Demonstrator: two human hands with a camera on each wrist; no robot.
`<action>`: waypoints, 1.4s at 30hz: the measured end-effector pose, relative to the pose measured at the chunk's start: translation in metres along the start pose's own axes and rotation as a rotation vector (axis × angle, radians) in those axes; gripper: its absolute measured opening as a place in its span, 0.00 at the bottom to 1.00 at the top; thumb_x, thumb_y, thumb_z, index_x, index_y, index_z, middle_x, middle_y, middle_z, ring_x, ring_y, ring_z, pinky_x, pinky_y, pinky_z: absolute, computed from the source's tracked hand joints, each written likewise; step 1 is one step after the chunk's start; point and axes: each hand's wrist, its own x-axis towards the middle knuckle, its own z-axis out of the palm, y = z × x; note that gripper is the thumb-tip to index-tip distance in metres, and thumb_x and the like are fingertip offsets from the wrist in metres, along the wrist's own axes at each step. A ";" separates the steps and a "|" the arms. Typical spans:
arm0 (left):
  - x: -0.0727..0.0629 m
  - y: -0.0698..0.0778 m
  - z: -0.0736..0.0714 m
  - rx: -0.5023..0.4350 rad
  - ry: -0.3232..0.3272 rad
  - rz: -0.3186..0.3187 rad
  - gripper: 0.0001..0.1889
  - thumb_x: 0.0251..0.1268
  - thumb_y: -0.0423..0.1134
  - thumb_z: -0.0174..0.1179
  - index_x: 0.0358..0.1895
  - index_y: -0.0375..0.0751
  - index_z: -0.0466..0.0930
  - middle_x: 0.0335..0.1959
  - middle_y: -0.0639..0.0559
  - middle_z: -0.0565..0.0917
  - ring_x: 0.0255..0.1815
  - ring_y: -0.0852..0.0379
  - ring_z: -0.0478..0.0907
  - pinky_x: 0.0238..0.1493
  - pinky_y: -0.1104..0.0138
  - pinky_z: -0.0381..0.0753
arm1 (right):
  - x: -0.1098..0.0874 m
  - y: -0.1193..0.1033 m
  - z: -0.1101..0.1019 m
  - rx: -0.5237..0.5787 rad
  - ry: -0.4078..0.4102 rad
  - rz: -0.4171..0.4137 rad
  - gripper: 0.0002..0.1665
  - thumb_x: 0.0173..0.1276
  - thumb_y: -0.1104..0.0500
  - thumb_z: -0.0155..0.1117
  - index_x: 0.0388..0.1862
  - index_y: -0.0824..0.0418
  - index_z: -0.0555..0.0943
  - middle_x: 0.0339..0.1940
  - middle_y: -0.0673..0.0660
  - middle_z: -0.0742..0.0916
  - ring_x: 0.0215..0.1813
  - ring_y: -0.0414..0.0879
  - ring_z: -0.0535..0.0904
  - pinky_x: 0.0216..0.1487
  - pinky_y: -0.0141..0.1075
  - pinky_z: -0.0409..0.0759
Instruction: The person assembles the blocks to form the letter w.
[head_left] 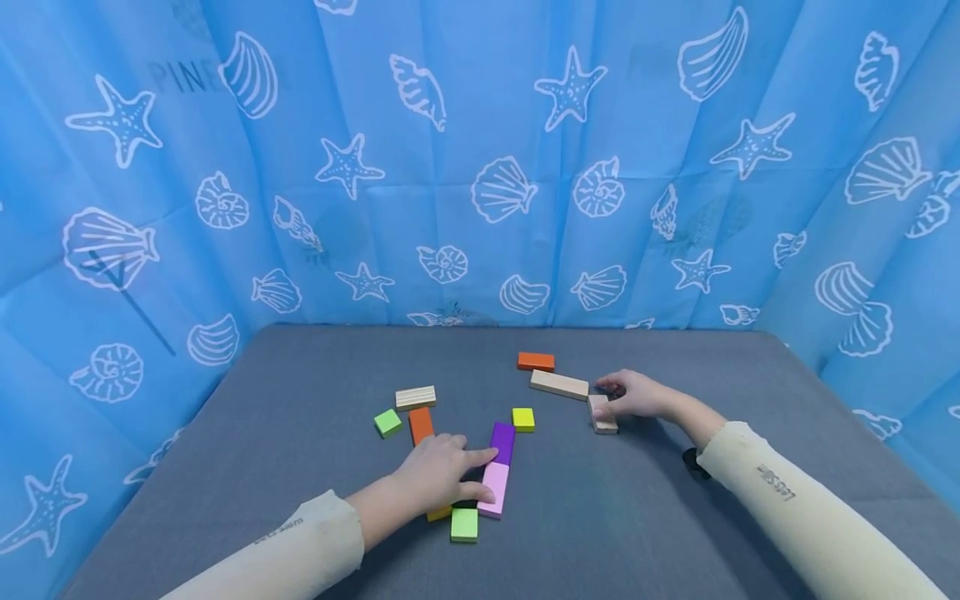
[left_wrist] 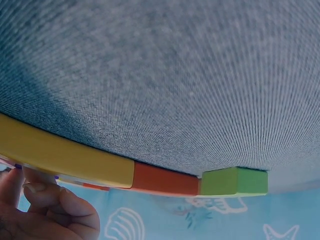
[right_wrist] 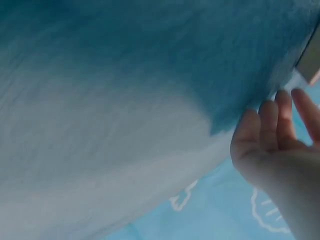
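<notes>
My left hand (head_left: pixel 435 471) stretches its index finger to the purple block (head_left: pixel 502 442) and its thumb to the pink block (head_left: pixel 494 490). These two lie end to end. Its other fingers fold in beside a yellow block (left_wrist: pixel 70 155), seen in the left wrist view with an orange block (left_wrist: pixel 165 179) and a green block (left_wrist: pixel 220 181) in a row. At the right, my right hand (head_left: pixel 636 395) lays its thumb over a short wooden block (head_left: pixel 604 423), its loosely bent fingers past the far end. A longer wooden block (head_left: pixel 558 384) lies just left of it.
Behind the longer wooden block is a red-orange block (head_left: pixel 536 361). A yellow cube (head_left: pixel 523 419) sits beside the purple block. A ridged wooden block (head_left: pixel 416 397) lies at the left. Near the front is a light green block (head_left: pixel 464 526). A blue shell-print curtain (head_left: pixel 465 167) borders the grey table (head_left: pixel 675 525).
</notes>
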 end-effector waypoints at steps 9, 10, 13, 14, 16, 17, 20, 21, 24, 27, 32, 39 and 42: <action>-0.001 -0.002 0.000 0.000 0.002 0.002 0.35 0.57 0.68 0.58 0.69 0.64 0.70 0.49 0.47 0.80 0.44 0.53 0.74 0.47 0.58 0.74 | -0.014 0.002 -0.005 -0.071 -0.067 -0.026 0.46 0.57 0.48 0.75 0.64 0.74 0.69 0.51 0.66 0.75 0.53 0.60 0.70 0.54 0.57 0.68; -0.001 -0.002 0.000 -0.002 0.003 0.004 0.35 0.57 0.68 0.58 0.69 0.64 0.70 0.48 0.47 0.80 0.43 0.53 0.74 0.46 0.59 0.74 | -0.015 0.002 -0.004 -0.078 -0.062 -0.030 0.45 0.57 0.48 0.76 0.64 0.74 0.70 0.50 0.65 0.75 0.53 0.60 0.70 0.54 0.57 0.68; -0.002 -0.002 0.000 -0.006 0.007 0.008 0.35 0.57 0.68 0.58 0.69 0.64 0.70 0.46 0.47 0.80 0.41 0.54 0.73 0.44 0.60 0.73 | -0.017 0.003 -0.002 -0.094 -0.043 -0.040 0.44 0.56 0.49 0.76 0.63 0.73 0.71 0.49 0.64 0.75 0.52 0.60 0.69 0.53 0.57 0.68; -0.002 -0.002 -0.001 -0.008 0.007 0.008 0.35 0.57 0.68 0.58 0.69 0.64 0.71 0.46 0.48 0.80 0.41 0.54 0.73 0.44 0.60 0.73 | -0.017 0.004 -0.002 -0.097 -0.037 -0.042 0.43 0.57 0.48 0.75 0.63 0.72 0.71 0.49 0.64 0.75 0.52 0.60 0.69 0.53 0.57 0.68; -0.002 -0.002 -0.001 -0.011 0.007 0.008 0.35 0.57 0.68 0.58 0.69 0.64 0.71 0.46 0.48 0.80 0.40 0.55 0.73 0.44 0.60 0.73 | -0.018 0.005 -0.001 -0.094 -0.030 -0.042 0.42 0.57 0.48 0.75 0.63 0.71 0.72 0.49 0.65 0.75 0.53 0.60 0.69 0.52 0.58 0.68; -0.002 -0.002 -0.001 -0.013 0.007 0.008 0.35 0.57 0.68 0.58 0.69 0.64 0.71 0.45 0.48 0.80 0.40 0.55 0.73 0.44 0.60 0.73 | -0.018 0.005 -0.001 -0.093 -0.029 -0.039 0.42 0.57 0.48 0.75 0.63 0.70 0.72 0.50 0.64 0.75 0.53 0.60 0.69 0.52 0.58 0.68; -0.002 -0.002 -0.001 -0.009 0.010 0.009 0.35 0.57 0.68 0.59 0.69 0.64 0.71 0.45 0.48 0.80 0.40 0.54 0.73 0.44 0.60 0.73 | -0.018 0.007 0.000 -0.087 -0.024 -0.044 0.40 0.57 0.47 0.74 0.62 0.68 0.74 0.49 0.63 0.75 0.53 0.59 0.68 0.51 0.57 0.69; -0.002 -0.002 -0.001 -0.006 0.013 0.011 0.35 0.57 0.68 0.59 0.68 0.64 0.71 0.45 0.48 0.80 0.40 0.54 0.73 0.43 0.60 0.73 | -0.018 0.007 0.000 -0.083 -0.022 -0.049 0.40 0.58 0.47 0.74 0.62 0.68 0.74 0.49 0.62 0.75 0.53 0.59 0.68 0.51 0.56 0.69; -0.002 -0.003 0.000 0.000 0.020 0.018 0.35 0.57 0.68 0.59 0.68 0.64 0.71 0.43 0.48 0.80 0.38 0.55 0.72 0.41 0.62 0.72 | -0.020 0.008 0.001 -0.069 -0.024 -0.071 0.38 0.58 0.47 0.73 0.62 0.67 0.75 0.49 0.60 0.76 0.52 0.56 0.69 0.51 0.54 0.69; -0.001 -0.003 0.001 0.001 0.021 0.024 0.35 0.57 0.68 0.59 0.68 0.63 0.71 0.42 0.48 0.79 0.37 0.55 0.71 0.40 0.62 0.72 | -0.022 0.007 0.005 -0.043 -0.040 -0.120 0.37 0.59 0.48 0.73 0.62 0.68 0.74 0.50 0.59 0.76 0.53 0.55 0.69 0.52 0.53 0.68; -0.002 -0.002 0.001 -0.004 0.008 0.015 0.35 0.57 0.68 0.59 0.69 0.64 0.71 0.44 0.47 0.80 0.40 0.54 0.73 0.43 0.61 0.73 | -0.023 -0.001 0.014 -0.017 -0.077 -0.212 0.36 0.60 0.49 0.72 0.63 0.66 0.74 0.51 0.57 0.77 0.53 0.53 0.70 0.53 0.53 0.69; -0.001 -0.002 0.001 -0.007 0.010 0.013 0.35 0.57 0.68 0.59 0.68 0.64 0.71 0.41 0.48 0.79 0.37 0.55 0.71 0.39 0.63 0.71 | -0.022 -0.015 0.026 -0.025 -0.115 -0.290 0.36 0.60 0.49 0.72 0.64 0.64 0.75 0.50 0.55 0.77 0.52 0.52 0.69 0.51 0.51 0.68; -0.001 -0.001 0.001 0.000 0.012 0.014 0.35 0.57 0.68 0.59 0.69 0.64 0.71 0.42 0.48 0.79 0.38 0.55 0.72 0.39 0.62 0.72 | -0.020 -0.020 0.031 -0.042 -0.136 -0.321 0.36 0.61 0.48 0.71 0.64 0.62 0.75 0.49 0.53 0.77 0.51 0.51 0.68 0.50 0.50 0.68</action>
